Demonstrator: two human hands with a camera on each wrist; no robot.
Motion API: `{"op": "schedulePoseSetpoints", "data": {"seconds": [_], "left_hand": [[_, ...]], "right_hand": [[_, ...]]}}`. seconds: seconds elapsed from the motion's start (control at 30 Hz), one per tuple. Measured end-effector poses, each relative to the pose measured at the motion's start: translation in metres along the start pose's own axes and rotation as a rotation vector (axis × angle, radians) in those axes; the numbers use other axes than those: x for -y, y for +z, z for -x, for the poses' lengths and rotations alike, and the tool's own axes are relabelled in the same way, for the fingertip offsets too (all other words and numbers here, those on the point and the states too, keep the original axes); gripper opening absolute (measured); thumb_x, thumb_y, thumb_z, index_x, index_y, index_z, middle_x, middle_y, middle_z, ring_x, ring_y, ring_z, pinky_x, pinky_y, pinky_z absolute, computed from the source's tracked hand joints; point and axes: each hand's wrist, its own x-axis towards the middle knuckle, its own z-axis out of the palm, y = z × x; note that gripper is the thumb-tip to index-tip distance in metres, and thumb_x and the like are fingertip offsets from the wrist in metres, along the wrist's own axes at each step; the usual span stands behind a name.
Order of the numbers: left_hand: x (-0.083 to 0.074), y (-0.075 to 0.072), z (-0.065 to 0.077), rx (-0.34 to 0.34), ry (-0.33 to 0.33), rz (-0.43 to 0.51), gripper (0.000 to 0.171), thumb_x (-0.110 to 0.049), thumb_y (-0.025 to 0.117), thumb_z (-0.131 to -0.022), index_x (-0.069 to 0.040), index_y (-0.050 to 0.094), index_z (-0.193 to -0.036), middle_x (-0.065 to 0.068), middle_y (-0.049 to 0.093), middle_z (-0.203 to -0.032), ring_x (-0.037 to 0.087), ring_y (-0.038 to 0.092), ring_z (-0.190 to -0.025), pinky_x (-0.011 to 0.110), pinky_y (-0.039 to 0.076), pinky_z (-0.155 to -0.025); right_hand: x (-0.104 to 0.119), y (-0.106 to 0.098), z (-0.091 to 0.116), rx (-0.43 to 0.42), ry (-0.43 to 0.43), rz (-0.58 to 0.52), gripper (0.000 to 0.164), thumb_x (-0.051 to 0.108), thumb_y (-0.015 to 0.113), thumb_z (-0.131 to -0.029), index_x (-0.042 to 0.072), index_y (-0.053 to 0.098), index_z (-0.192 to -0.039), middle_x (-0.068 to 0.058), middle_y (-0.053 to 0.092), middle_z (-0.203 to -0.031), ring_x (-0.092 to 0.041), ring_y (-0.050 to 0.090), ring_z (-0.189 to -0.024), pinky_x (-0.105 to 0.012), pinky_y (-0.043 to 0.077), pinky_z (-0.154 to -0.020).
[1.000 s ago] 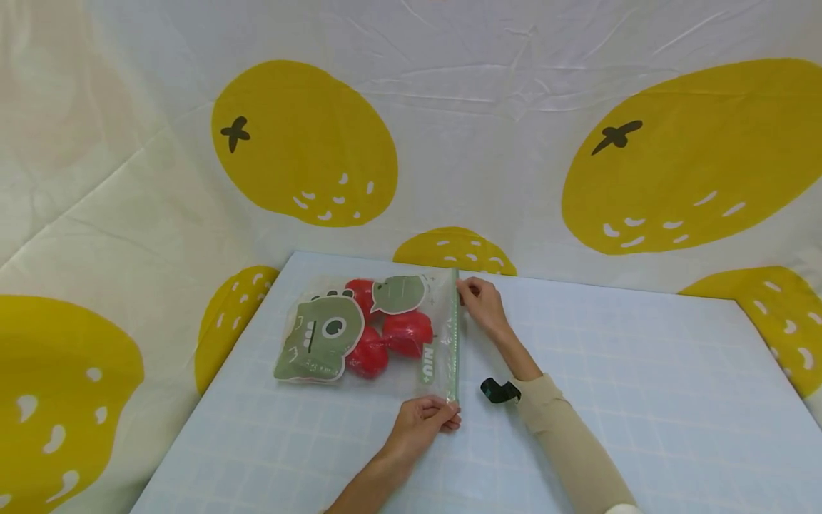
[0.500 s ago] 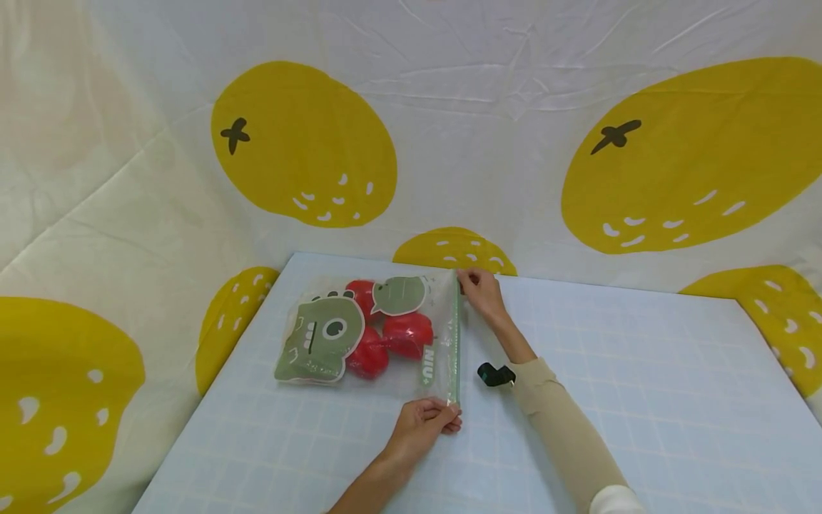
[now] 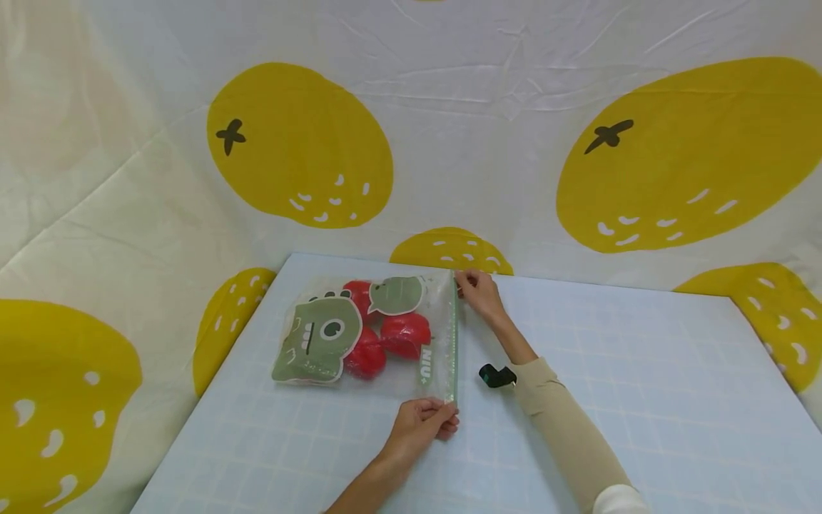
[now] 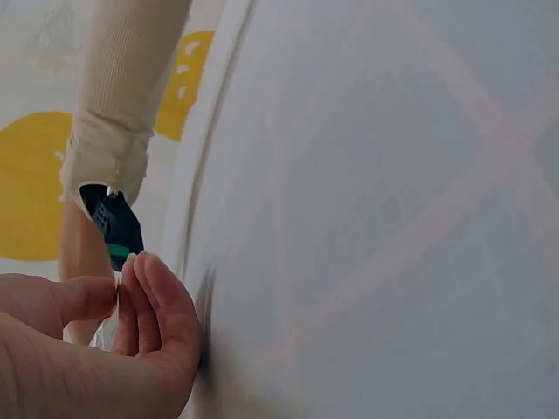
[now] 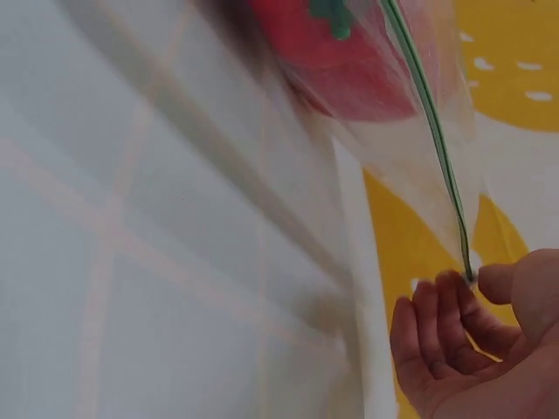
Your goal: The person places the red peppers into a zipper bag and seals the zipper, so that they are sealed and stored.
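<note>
A clear zip bag (image 3: pixel 443 307) with a green monster print lies on the table, its zip edge to the right. Inside it are 3 red, rounded, glossy fruit-like things (image 3: pixel 406 335); one shows a green stem (image 5: pixel 332 16) in the right wrist view. My left hand (image 3: pixel 420 422) pinches the near corner of the zip edge between thumb and fingers. At the far corner, my right hand (image 3: pixel 478 294) pinches the other end of the same edge. In the right wrist view the green zip line (image 5: pixel 432 122) runs straight down to the right thumb and fingertips.
The light blue checked table (image 3: pixel 610 357) extends to the right of the bag. A dark wrist camera (image 3: pixel 496 375) sits at the right sleeve's cuff (image 3: pixel 536 375). A white cloth with yellow fruit prints (image 3: pixel 302 143) hangs behind the table and along its left side.
My right hand has shifted slightly up to the bag's far corner and pinches there. My left hand keeps its pinch on the near corner; the bag has hardly moved.
</note>
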Motion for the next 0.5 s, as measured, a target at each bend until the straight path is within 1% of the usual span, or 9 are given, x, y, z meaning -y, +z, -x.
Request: {"op": "schedulePoseSetpoints", "data": {"seconds": [0.13,0.2,0.33,0.5], "left_hand": [[0.000,-0.001,-0.001,-0.003,-0.014,-0.013,0.029,-0.026,0.070,-0.099,0.002,0.074,-0.101,0.005,0.074,-0.084,0.011,0.067,-0.070,0.026,0.061,-0.067],[0.000,-0.002,-0.002,0.003,-0.018,-0.025,0.031,-0.028,0.069,-0.099,0.003,0.075,-0.099,0.004,0.073,-0.081,0.011,0.067,-0.068,0.026,0.060,-0.065],[-0.003,-0.006,0.000,0.007,-0.036,-0.071,0.033,-0.032,0.068,-0.100,0.000,0.076,-0.094,0.003,0.071,-0.077,0.012,0.065,-0.065,0.026,0.060,-0.062],[-0.011,-0.012,0.004,0.009,-0.011,-0.102,0.033,-0.030,0.069,-0.099,0.000,0.076,-0.091,0.004,0.071,-0.075,0.012,0.064,-0.062,0.026,0.059,-0.059]], "right_hand": [[-0.001,-0.003,0.003,0.011,0.010,0.024,0.035,0.027,0.057,-0.106,-0.006,0.069,-0.112,-0.018,0.068,-0.100,-0.021,0.064,-0.080,-0.020,0.053,-0.069],[-0.002,-0.004,0.005,0.014,0.001,0.045,0.034,0.025,0.058,-0.105,-0.006,0.068,-0.112,-0.018,0.068,-0.100,-0.021,0.065,-0.079,-0.019,0.053,-0.068],[-0.003,-0.006,0.008,0.008,-0.011,0.078,0.030,0.023,0.061,-0.104,-0.005,0.069,-0.111,-0.018,0.069,-0.097,-0.019,0.065,-0.076,-0.019,0.052,-0.067],[-0.004,-0.011,0.015,-0.005,-0.038,0.110,0.028,0.024,0.064,-0.102,-0.003,0.069,-0.108,-0.015,0.070,-0.093,-0.020,0.066,-0.077,-0.021,0.050,-0.066]]}}
